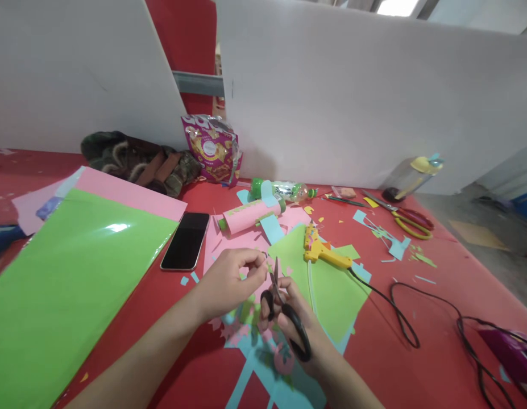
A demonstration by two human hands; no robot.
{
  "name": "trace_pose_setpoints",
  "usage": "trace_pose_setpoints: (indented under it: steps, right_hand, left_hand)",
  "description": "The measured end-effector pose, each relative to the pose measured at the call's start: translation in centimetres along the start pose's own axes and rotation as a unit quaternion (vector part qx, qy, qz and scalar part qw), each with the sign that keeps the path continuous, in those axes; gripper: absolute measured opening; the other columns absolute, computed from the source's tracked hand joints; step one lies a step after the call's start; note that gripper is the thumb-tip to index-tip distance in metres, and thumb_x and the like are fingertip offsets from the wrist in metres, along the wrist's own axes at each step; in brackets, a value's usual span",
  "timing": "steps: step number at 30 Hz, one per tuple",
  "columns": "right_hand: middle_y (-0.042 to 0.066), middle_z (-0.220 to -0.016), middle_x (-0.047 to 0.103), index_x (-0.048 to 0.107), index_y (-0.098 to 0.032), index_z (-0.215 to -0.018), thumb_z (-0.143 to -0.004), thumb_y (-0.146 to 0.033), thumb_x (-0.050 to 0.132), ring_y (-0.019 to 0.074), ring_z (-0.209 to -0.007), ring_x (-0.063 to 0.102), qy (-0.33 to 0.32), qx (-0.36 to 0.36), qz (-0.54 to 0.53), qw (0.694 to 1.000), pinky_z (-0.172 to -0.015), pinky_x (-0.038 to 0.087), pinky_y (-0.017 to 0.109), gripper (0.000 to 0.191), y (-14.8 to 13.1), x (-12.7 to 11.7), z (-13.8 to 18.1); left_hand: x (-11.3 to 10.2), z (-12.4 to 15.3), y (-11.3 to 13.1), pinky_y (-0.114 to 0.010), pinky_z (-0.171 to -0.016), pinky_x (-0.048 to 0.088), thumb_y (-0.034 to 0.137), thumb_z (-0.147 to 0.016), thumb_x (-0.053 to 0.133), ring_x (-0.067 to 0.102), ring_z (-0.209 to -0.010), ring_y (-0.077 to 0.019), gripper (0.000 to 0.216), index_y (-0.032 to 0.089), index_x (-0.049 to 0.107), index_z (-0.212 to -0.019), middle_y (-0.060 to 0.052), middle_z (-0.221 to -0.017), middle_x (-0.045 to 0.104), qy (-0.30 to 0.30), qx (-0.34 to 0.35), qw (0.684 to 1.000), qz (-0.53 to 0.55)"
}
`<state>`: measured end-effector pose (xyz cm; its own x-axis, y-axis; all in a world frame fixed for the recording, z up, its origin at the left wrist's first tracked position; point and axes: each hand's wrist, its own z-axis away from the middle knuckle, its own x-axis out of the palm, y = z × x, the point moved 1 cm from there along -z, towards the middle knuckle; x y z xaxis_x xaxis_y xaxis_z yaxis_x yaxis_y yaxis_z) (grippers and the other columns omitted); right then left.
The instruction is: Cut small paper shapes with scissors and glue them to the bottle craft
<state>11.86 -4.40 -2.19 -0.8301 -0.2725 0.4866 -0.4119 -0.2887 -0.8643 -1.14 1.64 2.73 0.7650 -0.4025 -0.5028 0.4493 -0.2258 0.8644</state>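
Right hand (298, 322) holding scissors (303, 339), blades (276, 272) beside left hand (229, 281)

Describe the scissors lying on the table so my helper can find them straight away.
On the red table, look to the far right side, by the clear bottle with a yellow lid. The scissors lie in front of it. Their handles are red and yellow, unlike the black-handled pair in the right hand.

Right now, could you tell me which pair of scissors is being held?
The black-handled scissors in the right hand; the red-and-yellow pair lies untouched on the table.
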Motion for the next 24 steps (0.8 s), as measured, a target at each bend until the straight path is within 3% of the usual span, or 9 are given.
trace_pose_setpoints:
  steps: [24]
  right_hand:
    - [-0.004, -0.067, 0.044, 0.037, -0.023, -0.087, -0.069, -0.043, 0.061, 0.0087, -0.056, 0.041, -0.015, -0.014, -0.014, 1.000, -0.054, 0.030, 0.024, 0.036, 0.45, -0.45, 0.02]
  left_hand:
    - [-0.19, 0.11, -0.11, -0.017, -0.052, 0.030, 0.018, -0.076, 0.039, 0.035, -0.053, -0.0067, 0.022, 0.015, 0.036, -0.054, 0.005, -0.053, 0.036, -0.009, 0.028, 0.999, -0.029]
